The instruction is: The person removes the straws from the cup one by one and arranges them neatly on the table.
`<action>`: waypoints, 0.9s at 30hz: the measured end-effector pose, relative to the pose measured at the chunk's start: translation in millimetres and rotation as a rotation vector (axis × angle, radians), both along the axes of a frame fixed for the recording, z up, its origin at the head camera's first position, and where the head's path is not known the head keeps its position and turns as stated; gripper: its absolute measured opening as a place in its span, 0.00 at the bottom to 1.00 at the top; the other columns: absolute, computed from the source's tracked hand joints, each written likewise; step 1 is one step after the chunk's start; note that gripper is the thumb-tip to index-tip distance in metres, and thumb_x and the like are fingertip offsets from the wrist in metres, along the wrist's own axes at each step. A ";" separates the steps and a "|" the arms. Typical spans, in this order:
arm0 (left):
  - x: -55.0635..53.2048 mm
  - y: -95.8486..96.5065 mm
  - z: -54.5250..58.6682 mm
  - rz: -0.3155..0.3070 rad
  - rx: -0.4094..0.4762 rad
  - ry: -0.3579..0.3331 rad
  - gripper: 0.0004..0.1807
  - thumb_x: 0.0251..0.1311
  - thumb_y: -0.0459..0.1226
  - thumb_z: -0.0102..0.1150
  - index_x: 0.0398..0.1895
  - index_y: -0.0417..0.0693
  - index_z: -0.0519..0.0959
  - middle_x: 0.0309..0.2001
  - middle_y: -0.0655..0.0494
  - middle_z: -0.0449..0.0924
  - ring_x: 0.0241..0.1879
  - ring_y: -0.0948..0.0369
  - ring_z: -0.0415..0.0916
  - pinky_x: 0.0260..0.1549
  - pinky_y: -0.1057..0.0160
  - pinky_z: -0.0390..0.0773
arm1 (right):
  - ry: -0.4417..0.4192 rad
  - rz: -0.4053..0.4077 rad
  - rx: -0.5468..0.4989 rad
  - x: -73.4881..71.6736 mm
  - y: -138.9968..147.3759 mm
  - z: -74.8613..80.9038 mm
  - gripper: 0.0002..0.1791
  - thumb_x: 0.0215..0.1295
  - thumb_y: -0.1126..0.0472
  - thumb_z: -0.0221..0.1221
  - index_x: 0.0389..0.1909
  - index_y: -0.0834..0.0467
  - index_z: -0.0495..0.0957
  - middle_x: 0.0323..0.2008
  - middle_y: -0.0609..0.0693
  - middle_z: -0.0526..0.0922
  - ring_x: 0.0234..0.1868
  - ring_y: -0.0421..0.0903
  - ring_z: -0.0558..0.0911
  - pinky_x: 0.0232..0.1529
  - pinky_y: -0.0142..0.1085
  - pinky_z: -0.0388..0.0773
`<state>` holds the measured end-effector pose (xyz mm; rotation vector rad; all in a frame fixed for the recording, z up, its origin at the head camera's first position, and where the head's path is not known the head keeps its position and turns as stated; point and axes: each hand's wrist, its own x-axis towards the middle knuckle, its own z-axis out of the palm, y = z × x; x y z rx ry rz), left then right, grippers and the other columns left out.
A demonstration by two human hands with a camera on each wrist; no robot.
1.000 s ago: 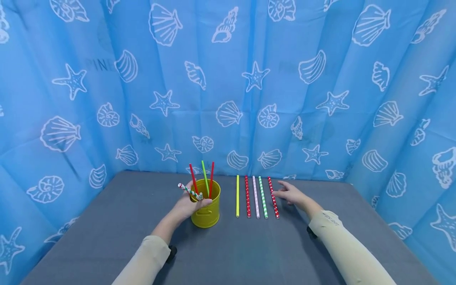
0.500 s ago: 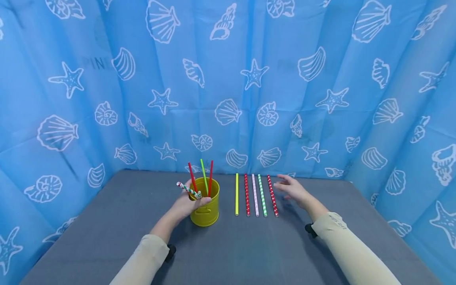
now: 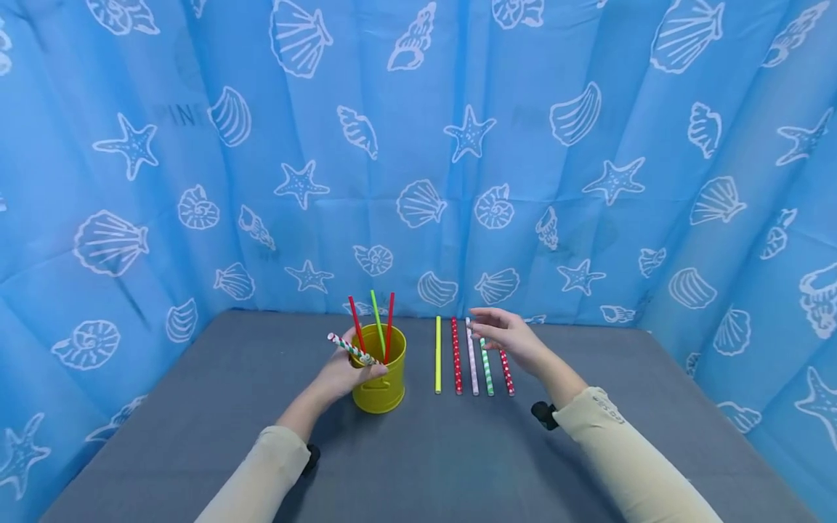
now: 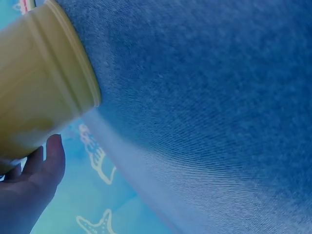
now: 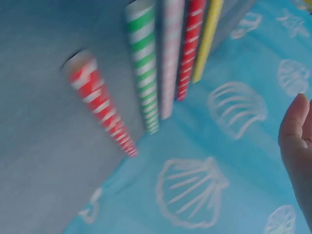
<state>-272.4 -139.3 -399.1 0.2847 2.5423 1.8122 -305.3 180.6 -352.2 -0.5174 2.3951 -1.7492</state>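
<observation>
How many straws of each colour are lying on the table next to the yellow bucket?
Yellow straw: 1
Red-and-white straws: 2
Pink-and-white straw: 1
Green-and-white straw: 1
Total: 5

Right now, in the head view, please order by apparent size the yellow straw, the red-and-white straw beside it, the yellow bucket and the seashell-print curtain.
1. Seashell-print curtain
2. Yellow bucket
3. Yellow straw, red-and-white straw: too alike to rank
</observation>
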 end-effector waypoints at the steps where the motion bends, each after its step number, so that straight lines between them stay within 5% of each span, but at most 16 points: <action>1: -0.5 -0.4 -1.6 -0.008 -0.012 0.010 0.53 0.53 0.42 0.73 0.75 0.41 0.48 0.64 0.38 0.66 0.62 0.44 0.66 0.62 0.43 0.65 | 0.006 0.024 -0.014 2.1 -4.4 0.8 0.29 0.71 0.56 0.55 0.67 0.67 0.64 0.59 0.66 0.72 0.56 0.60 0.76 0.50 0.46 0.77; 11: -5.9 -0.1 -6.5 -0.016 0.010 0.014 0.55 0.52 0.42 0.73 0.75 0.40 0.46 0.65 0.38 0.65 0.63 0.45 0.66 0.62 0.43 0.65 | 0.066 0.215 -0.062 13.1 -48.8 6.3 0.24 0.70 0.61 0.56 0.63 0.68 0.69 0.55 0.66 0.76 0.54 0.60 0.79 0.51 0.43 0.78; 19: -6.3 -2.5 -6.8 -0.026 0.062 0.019 0.53 0.53 0.40 0.72 0.76 0.45 0.47 0.65 0.41 0.66 0.62 0.46 0.67 0.61 0.43 0.66 | 0.177 0.335 0.027 15.3 -98.1 10.3 0.22 0.70 0.62 0.55 0.61 0.68 0.72 0.54 0.64 0.77 0.52 0.55 0.77 0.53 0.45 0.77; 27: -5.2 -3.0 -7.8 -0.056 0.090 0.025 0.49 0.56 0.38 0.70 0.74 0.46 0.48 0.65 0.41 0.66 0.61 0.46 0.68 0.60 0.45 0.68 | 0.194 0.384 0.081 11.1 -138.8 10.2 0.19 0.70 0.62 0.56 0.60 0.64 0.75 0.40 0.55 0.79 0.44 0.55 0.76 0.48 0.47 0.78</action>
